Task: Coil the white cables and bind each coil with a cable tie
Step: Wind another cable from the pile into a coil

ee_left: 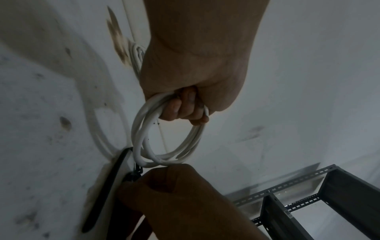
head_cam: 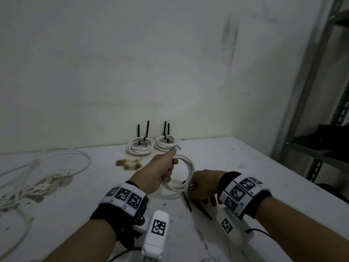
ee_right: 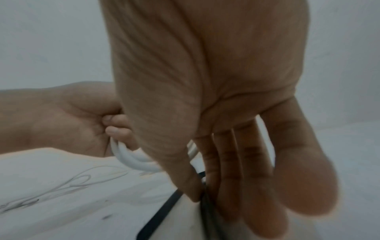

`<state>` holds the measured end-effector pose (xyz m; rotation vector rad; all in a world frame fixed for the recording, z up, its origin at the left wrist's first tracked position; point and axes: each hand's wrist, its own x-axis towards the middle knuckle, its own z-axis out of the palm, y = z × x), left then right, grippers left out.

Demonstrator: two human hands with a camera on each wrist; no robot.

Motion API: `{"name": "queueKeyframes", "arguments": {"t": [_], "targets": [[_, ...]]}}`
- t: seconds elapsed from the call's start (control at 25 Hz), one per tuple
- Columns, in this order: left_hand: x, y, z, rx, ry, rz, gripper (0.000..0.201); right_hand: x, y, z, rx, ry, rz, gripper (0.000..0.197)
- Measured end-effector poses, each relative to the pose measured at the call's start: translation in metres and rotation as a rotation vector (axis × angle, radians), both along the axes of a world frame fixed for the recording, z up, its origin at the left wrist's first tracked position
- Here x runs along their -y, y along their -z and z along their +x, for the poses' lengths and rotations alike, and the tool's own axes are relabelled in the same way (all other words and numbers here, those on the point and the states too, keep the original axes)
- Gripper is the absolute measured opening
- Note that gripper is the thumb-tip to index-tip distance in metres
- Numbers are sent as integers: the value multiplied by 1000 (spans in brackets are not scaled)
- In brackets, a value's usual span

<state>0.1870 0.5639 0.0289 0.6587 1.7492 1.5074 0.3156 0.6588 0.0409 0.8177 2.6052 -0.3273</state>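
My left hand (head_cam: 162,169) grips a white cable coil (head_cam: 190,167) at its upper left and holds it upright just above the white table (head_cam: 245,167). In the left wrist view its fingers (ee_left: 185,112) curl round the coil's strands (ee_left: 139,138). My right hand (head_cam: 200,188) is at the coil's lower right edge. There its thumb and forefinger pinch a black cable tie (ee_right: 204,199) right under the coil (ee_right: 131,159). The tie's tail (head_cam: 187,202) trails onto the table, and a second black tie (head_cam: 204,212) lies beside it.
Two bound coils (head_cam: 140,146) (head_cam: 166,142) lie at the back by the wall, black tie tails sticking up. Loose white cable (head_cam: 47,163) sprawls over the left of the table. Brown stains (head_cam: 130,163) mark the surface. A grey metal rack (head_cam: 321,148) stands at the right.
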Motion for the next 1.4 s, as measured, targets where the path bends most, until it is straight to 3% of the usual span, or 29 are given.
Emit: {"name": "queueKeyframes", "arguments": {"t": [0.12, 0.48, 0.6, 0.76, 1.04, 1.28, 1.4], "targets": [[-7, -3, 5, 0, -12, -2, 44, -1, 10, 2, -143, 72, -7, 11], [-7, -8, 7, 8, -23, -6, 43, -18, 4, 18, -390, 262, -186, 35], [-7, -9, 6, 2, -28, -7, 42, -14, 5, 16, -318, 215, -171, 42], [-5, -10, 4, -10, -29, -14, 42, -6, 17, 7, -244, 178, -108, 25], [1, -10, -1, -39, -38, -22, 40, -10, 11, 8, -325, 294, -168, 33], [4, -13, -1, -52, -51, -23, 39, -10, 2, 19, -398, 326, -273, 20], [3, -14, -1, -52, -48, -23, 39, -8, -3, 20, -541, 340, -380, 16]]}}
